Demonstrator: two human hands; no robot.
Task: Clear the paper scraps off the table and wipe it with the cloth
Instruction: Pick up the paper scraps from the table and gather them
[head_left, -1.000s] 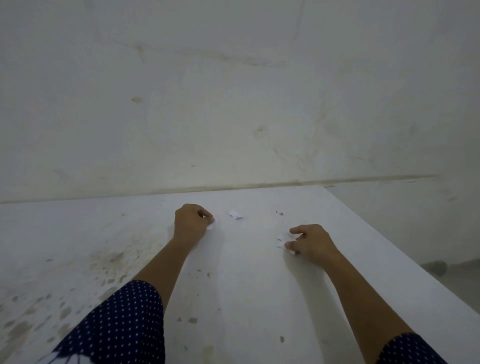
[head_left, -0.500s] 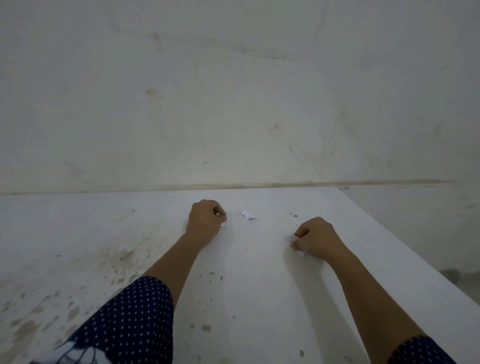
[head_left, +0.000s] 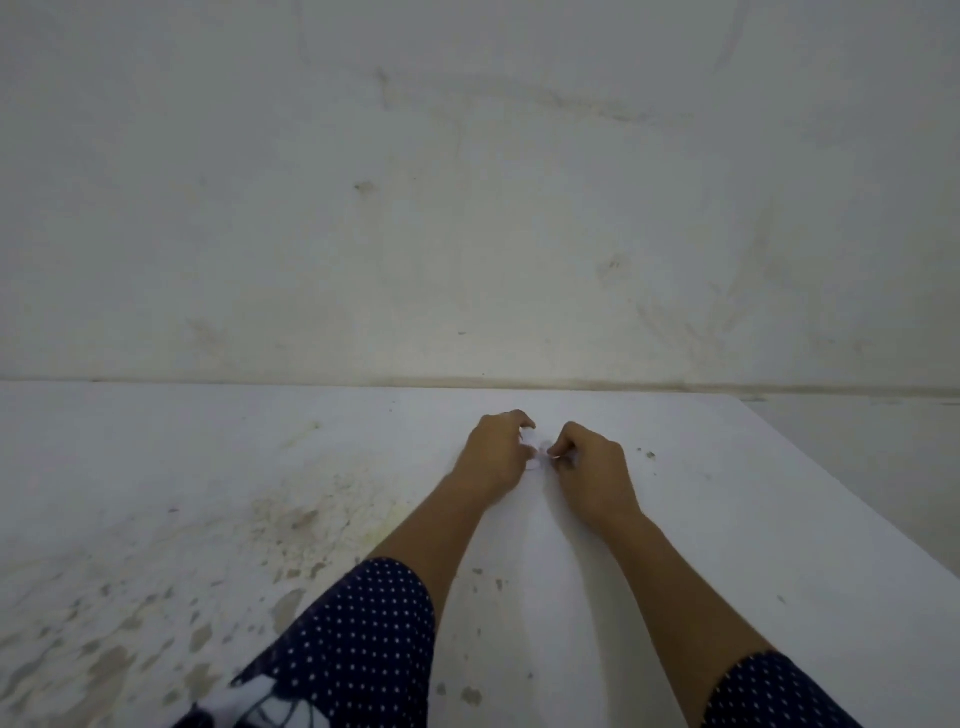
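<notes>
White paper scraps (head_left: 535, 451) sit pinched between curled fingers of the left hand (head_left: 496, 457) and right hand (head_left: 589, 467), gathered near the bench's (head_left: 727, 519) far edge for removal.

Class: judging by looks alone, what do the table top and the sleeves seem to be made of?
Table: looks like a smooth, matt white painted or laminated board; flat, even surface with brownish stains on the left; exact material unclear.
Sleeves: soft woven fabric, probably cotton, navy with white dots; it drapes around the arm.

Readable text, labels, brands, numbers, signs: none showing anywhere on the surfaces in view.
</notes>
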